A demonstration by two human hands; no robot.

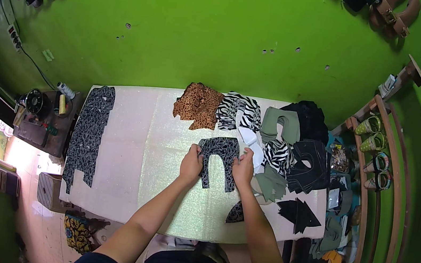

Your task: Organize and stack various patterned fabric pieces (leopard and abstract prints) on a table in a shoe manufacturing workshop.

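Between my two hands is a U-shaped cut piece of black-and-grey patterned material (220, 147), its two legs pointing toward me. My left hand (192, 162) pinches its left edge and my right hand (243, 168) grips its right edge. Just right of my right hand lie white pieces (256, 153) and green cut pieces (270, 183). A small dark patterned piece (235, 213) rests by my right forearm, partly hidden by it. Along the table's left side stretches a long sheet of the same black-and-grey pattern (93, 131).
Leopard-print (198, 105), zebra-print (240, 111) and black pieces (308, 169) are piled on the white table (126, 157). A sewing machine-like dark stand with spools (41, 113) is at left. Sandals (373, 143) hang on a wooden rack at right; a green wall stands behind.
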